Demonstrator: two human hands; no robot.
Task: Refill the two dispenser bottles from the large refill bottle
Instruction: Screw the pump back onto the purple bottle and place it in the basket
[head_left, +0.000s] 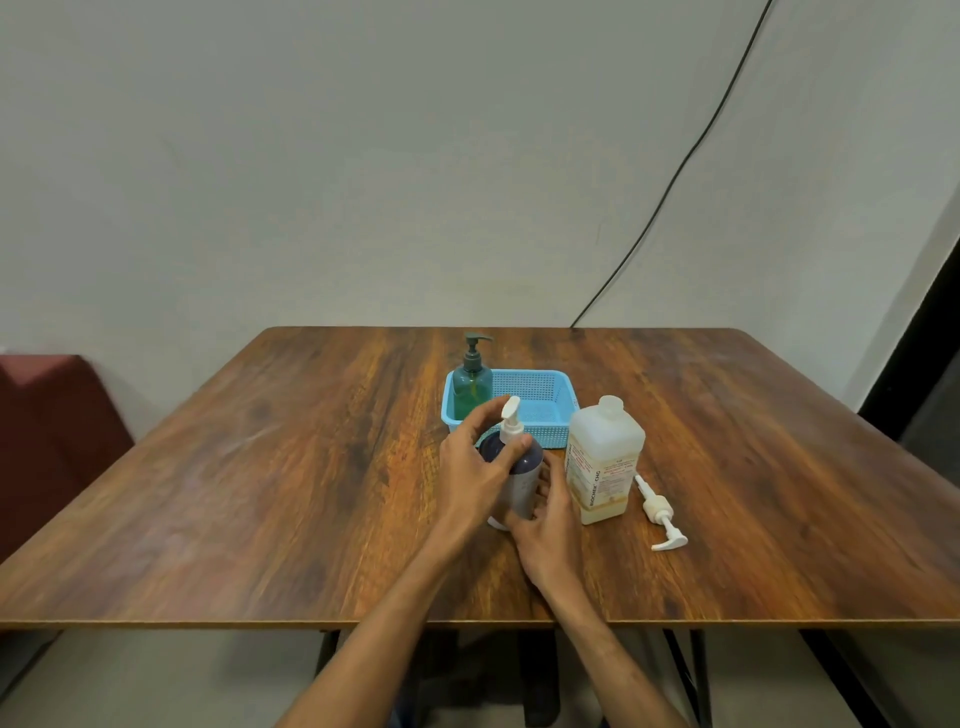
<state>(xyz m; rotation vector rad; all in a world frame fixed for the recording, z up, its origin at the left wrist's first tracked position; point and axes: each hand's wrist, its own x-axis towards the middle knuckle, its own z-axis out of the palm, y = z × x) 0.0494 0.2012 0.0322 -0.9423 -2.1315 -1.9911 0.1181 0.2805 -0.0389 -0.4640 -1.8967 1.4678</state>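
Note:
A dark purple dispenser bottle (522, 480) with a white pump head (511, 421) stands upright on the table in front of the basket. My left hand (475, 475) wraps around its neck and pump collar. My right hand (545, 540) grips its lower body. The large translucent refill bottle (602, 462), uncapped, with a little yellowish liquid, stands just to the right. Its white pump (660, 514) lies on the table beside it. A green dispenser bottle (471, 387) with a dark pump stands in the left end of the blue basket (550, 410).
The wooden table (311, 467) reaches to the wall. A black cable (675, 176) runs down the wall behind its back right. A dark red seat (47, 431) is left of the table.

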